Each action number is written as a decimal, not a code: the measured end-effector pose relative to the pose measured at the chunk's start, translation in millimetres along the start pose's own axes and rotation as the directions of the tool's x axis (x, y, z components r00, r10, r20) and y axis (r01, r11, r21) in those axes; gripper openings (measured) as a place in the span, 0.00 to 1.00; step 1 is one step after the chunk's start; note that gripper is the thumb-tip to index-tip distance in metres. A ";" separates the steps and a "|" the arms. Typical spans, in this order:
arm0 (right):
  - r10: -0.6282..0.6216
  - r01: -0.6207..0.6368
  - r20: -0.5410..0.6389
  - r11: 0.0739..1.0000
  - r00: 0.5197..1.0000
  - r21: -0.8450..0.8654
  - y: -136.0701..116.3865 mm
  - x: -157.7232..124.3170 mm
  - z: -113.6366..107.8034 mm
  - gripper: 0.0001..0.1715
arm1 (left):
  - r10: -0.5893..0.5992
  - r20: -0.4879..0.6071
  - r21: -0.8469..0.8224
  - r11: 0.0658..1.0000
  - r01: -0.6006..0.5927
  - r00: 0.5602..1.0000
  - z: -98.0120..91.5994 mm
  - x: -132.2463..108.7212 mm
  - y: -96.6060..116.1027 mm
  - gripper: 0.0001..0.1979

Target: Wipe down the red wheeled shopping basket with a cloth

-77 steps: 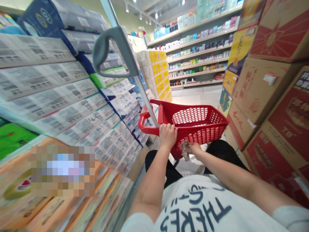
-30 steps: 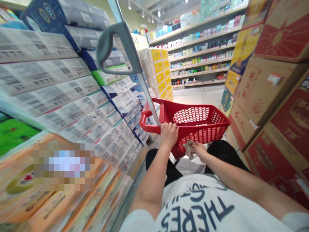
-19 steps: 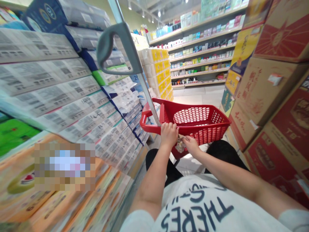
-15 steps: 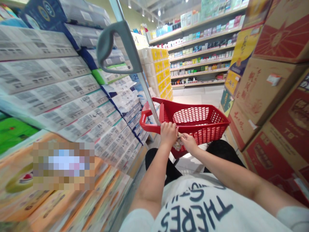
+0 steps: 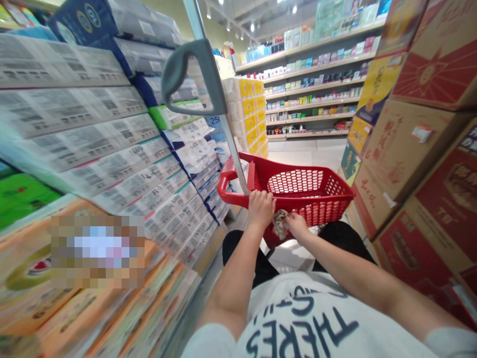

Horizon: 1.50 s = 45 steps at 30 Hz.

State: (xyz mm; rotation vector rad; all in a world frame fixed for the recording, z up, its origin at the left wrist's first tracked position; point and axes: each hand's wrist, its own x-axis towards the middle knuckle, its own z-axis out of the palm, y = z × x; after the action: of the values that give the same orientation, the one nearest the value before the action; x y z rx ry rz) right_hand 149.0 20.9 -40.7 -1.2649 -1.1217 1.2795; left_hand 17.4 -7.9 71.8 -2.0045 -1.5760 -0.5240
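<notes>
A red plastic shopping basket [image 5: 309,206] with mesh sides stands before my knees, its long grey pull handle [image 5: 219,94] raised and leaning to the upper left. My left hand [image 5: 261,208] is closed over the basket's near rim, close to the foot of the handle pole. In my right hand [image 5: 298,226] a crumpled, mottled beige-brown cloth [image 5: 280,223] is pinched by the fingers. The cloth lies against the basket's near outer side, just right of my left hand. Part of the basket's interior is hidden by its near wall.
Stacked wrapped packs [image 5: 112,134] rise close on the left, with orange packs [image 5: 122,298] below them. Cardboard cartons [image 5: 395,149] are piled on the right. Yellow-and-white packs [image 5: 253,114] and stocked shelves [image 5: 313,94] stand beyond the basket, across a tiled floor [image 5: 316,148].
My right hand has moved slightly right and down along the basket's side, away from my left hand, and more of the cloth shows. My left hand keeps its grip on the rim.
</notes>
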 end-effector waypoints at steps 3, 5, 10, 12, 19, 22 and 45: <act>0.046 -0.046 -0.014 0.999 0.999 -0.001 1.2 -1.1 -0.1 0.07 | 0.001 0.001 -0.002 1.000 -0.001 1.000 -0.2 -0.1 -0.3 0.12; 0.080 -0.079 -0.023 0.997 0.997 0.016 1.1 -0.3 -1.9 0.05 | -0.003 0.001 -0.012 1.000 0.003 1.000 0.0 0.0 -0.4 0.12; 0.075 -0.073 -0.032 0.997 0.997 0.038 -3.2 0.7 -5.1 0.07 | -0.011 -0.011 -0.023 1.000 0.011 1.000 0.7 0.2 0.2 0.11; 0.072 -0.071 -0.028 0.996 0.997 0.058 -3.7 -1.0 -5.1 0.07 | -0.009 -0.014 -0.022 1.000 0.009 1.000 0.5 0.1 0.3 0.11; 0.155 -0.151 -0.038 0.984 0.987 0.092 -5.6 -4.0 -5.6 0.03 | -0.013 -0.003 -0.013 1.000 0.013 1.000 0.2 0.3 0.2 0.11; 0.134 -0.130 -0.043 0.987 0.990 0.093 -9.9 -3.1 -5.9 0.04 | -0.018 -0.004 -0.021 1.000 0.018 1.000 0.7 0.7 0.6 0.11; 0.183 -0.172 -0.065 0.973 0.981 0.152 -0.2 4.0 -15.3 0.05 | 0.003 -0.012 -0.010 1.000 -0.004 1.000 1.7 -0.1 -1.2 0.12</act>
State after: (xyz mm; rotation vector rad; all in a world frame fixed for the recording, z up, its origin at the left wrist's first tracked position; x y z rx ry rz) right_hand 164.4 24.6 -41.3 -1.3161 -0.8583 1.4049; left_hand 16.2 -6.7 70.6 -2.0075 -1.5655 -0.5422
